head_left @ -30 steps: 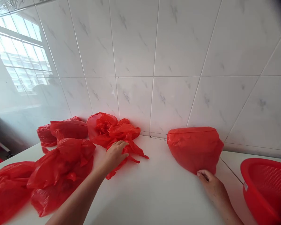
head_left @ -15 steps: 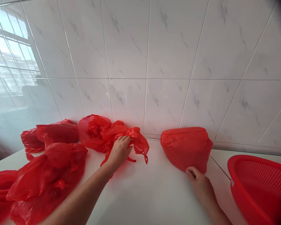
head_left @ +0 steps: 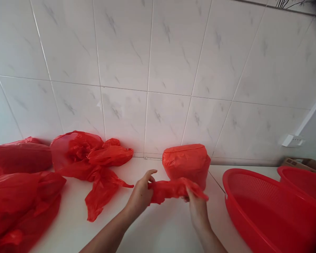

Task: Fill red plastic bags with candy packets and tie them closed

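I held a crumpled red plastic bag point(head_left: 173, 189) stretched between my left hand point(head_left: 140, 195) and right hand point(head_left: 197, 209), each grip pinching one end, above the counter point(head_left: 160, 232) just before the wrapped red bundle point(head_left: 186, 162).

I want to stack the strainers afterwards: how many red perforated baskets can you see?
2. One large red basket sits on the counter at the right; a second basket lies behind it by the wall, partly cut off. More may lie outside the view.
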The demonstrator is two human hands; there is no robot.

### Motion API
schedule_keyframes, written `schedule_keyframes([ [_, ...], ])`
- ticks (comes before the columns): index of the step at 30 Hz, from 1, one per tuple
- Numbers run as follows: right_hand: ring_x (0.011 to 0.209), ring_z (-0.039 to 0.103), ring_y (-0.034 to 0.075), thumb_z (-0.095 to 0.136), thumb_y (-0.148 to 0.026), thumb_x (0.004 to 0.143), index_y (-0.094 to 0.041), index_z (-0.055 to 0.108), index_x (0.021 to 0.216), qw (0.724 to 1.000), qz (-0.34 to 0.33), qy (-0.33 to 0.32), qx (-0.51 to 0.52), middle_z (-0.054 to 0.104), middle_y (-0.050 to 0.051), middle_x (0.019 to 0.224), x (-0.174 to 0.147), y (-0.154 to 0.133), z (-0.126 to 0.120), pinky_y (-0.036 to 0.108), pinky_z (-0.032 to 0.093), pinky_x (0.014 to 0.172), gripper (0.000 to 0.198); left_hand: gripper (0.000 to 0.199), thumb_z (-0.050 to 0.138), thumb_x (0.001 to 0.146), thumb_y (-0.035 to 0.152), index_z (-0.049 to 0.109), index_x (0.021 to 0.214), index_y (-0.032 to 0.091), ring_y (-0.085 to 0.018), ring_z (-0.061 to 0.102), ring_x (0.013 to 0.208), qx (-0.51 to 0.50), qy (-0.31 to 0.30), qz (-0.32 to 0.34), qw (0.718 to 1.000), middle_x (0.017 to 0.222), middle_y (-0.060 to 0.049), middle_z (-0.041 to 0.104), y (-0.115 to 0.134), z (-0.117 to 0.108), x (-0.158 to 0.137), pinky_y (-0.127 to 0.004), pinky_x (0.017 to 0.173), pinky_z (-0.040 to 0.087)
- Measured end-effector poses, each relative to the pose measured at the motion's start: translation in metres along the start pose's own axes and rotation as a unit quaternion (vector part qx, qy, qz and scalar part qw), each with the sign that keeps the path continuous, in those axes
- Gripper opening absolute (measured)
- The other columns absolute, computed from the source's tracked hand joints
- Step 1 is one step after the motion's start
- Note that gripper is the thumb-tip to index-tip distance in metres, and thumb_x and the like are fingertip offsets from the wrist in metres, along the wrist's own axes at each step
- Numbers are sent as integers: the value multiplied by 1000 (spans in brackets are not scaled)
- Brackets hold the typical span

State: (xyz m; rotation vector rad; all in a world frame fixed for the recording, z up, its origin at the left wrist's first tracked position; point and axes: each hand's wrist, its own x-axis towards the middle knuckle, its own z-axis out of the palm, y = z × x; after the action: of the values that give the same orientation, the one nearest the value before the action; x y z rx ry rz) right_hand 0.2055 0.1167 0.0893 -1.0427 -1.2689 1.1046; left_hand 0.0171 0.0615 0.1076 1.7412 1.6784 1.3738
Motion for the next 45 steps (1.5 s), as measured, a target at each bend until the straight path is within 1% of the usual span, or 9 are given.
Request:
schedule_keyframes([
  [5, 47, 34, 8, 65, -42, 72, -19, 57, 78, 998, 55, 21, 14, 42, -6, 56, 16, 5, -18, 21, 29, 42, 25, 31, 36, 67, -2, 54, 82, 19, -10, 52, 60, 93, 67, 25, 993, 81, 0, 55, -15, -30, 5, -18, 46, 37],
  [11, 50, 33, 7, 65, -49, 72, -20, 52, 74, 998, 55, 4, 33, 40, -6, 62, 19, -1, -22, 20, 29, 44, 32, 22, 40, 78, 1, 54, 80, 19, -16, 43, 68, 224, 101, 145, 958, 77, -2, 50, -9, -44, -7, -26, 57, 30],
  [20, 70, 48, 13, 58, -43, 79, -21, 49, 86, 980, -39, 168, -102, 52, 0, 81, -2, -28, -39, 23, 39, 60, 25, 18, 41, 93, 10, 52, 80, 17, -17, 46, 70, 353, -146, 360, 851, 82, -4, 56, 13, -14, -55, -29, 61, 37],
  [23, 59, 40, 11, 47, -40, 88, -21, 44, 71, 964, -155, 10, -215, 43, -4, 65, -32, -42, -23, 22, 35, 54, 25, 17, 42, 93, 11, 51, 80, 16, -17, 48, 73, 349, -156, 375, 844, 83, -3, 56, 16, -7, -58, -30, 63, 39],
  [26, 51, 34, 10, 39, -34, 91, -21, 34, 59, 898, -196, -204, -337, 36, -5, 55, -52, -38, -2, 23, 27, 48, 34, 15, 45, 93, 13, 50, 78, 16, -16, 49, 72, 338, -144, 392, 844, 82, -3, 56, 14, -5, -59, -30, 63, 39],
  [28, 50, 38, 10, 38, -28, 90, -20, 38, 56, 849, -184, -263, -420, 43, -4, 53, -54, -27, 6, 24, 27, 48, 34, 17, 46, 92, 13, 49, 76, 15, -16, 48, 70, 333, -132, 399, 844, 79, -2, 56, 12, -7, -58, -30, 61, 38],
  [32, 74, 60, 18, 42, -17, 84, -19, 61, 82, 835, -164, -239, -469, 66, 4, 83, -38, -6, 1, 28, 42, 64, 19, 25, 43, 94, 13, 45, 69, 15, -14, 47, 69, 318, -98, 404, 852, 75, 0, 56, 15, -15, -57, -30, 62, 36],
  [36, 84, 65, 23, 41, -27, 88, -19, 43, 135, 839, -124, -188, -496, 68, 9, 104, -26, 0, -13, 33, 46, 67, 48, 26, 44, 93, 12, 44, 68, 16, -15, 49, 74, 304, -105, 408, 854, 74, 0, 57, 20, -17, -57, -32, 70, 38],
  [45, 67, 64, 23, 47, -32, 85, -15, 58, 116, 838, -64, -96, -534, 70, 11, 82, -18, 10, -25, 31, 39, 53, 37, 16, 59, 77, 13, 50, 66, 20, -17, 52, 70, 349, -194, 275, 875, 65, 2, 59, 13, -9, -64, -46, 96, 34],
])
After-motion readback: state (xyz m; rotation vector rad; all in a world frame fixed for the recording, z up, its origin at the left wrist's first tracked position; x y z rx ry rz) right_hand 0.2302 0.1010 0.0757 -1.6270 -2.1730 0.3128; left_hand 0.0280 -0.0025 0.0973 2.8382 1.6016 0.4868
